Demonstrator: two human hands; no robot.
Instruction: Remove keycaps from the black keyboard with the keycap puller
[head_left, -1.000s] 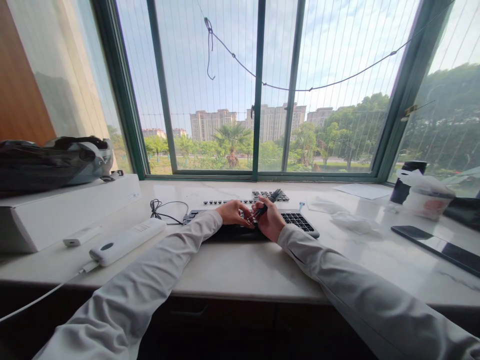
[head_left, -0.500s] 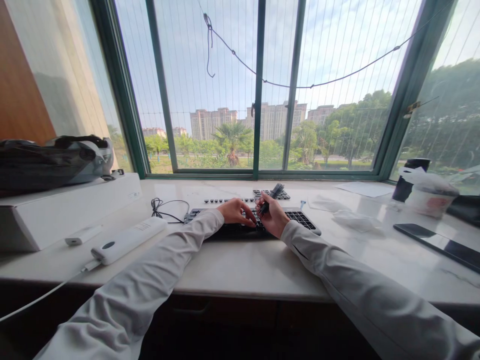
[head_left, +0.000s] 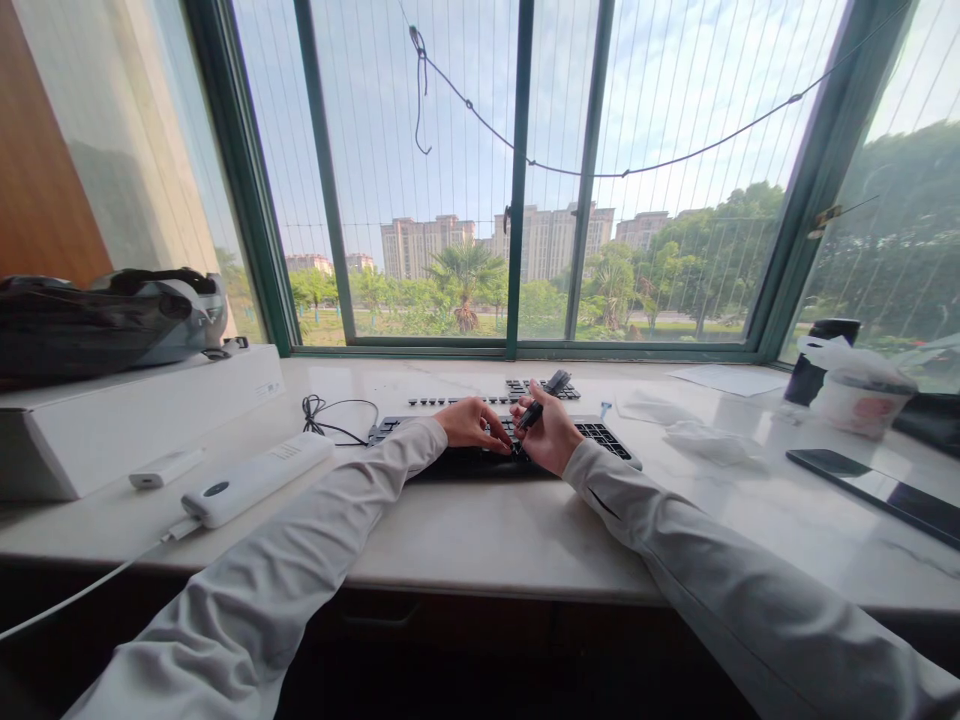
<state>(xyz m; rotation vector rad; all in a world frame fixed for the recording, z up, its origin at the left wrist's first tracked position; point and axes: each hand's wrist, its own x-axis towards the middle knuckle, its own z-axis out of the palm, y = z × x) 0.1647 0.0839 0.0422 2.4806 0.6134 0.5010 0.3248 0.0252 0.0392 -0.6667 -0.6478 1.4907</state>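
**Item 1:** keyboard (head_left: 600, 438), black, mid tabletop (head_left: 480, 540), nearer the far edge than the near one. Behind it lie loose keycaps (head_left: 450, 402) in rows, twd. the window (head_left: 420, 200).

**Item 2:** left hand (head_left: 469, 422), fingers bent and narrow, tips on the keys at the keyboard's middle. We cannot tell whether it pinches anything.

**Item 3:** right hand (head_left: 553, 437), closed round a slim dark tool (head_left: 546, 395), just beside the left hand's fingertips, approx. over the same keys.

**Change vs. 1 s ago:** the tool's lower end then lay low by the left fingers. Now it's tilted up, far end raised twd. the window. Both hands otherwise stay put, so we judge the work sits at the same keys.

**Misc.:** cable (head_left: 330, 420) and white power strip (head_left: 255, 478) on the left side; tissue (head_left: 709, 442) and phone (head_left: 874, 488) on the right side.
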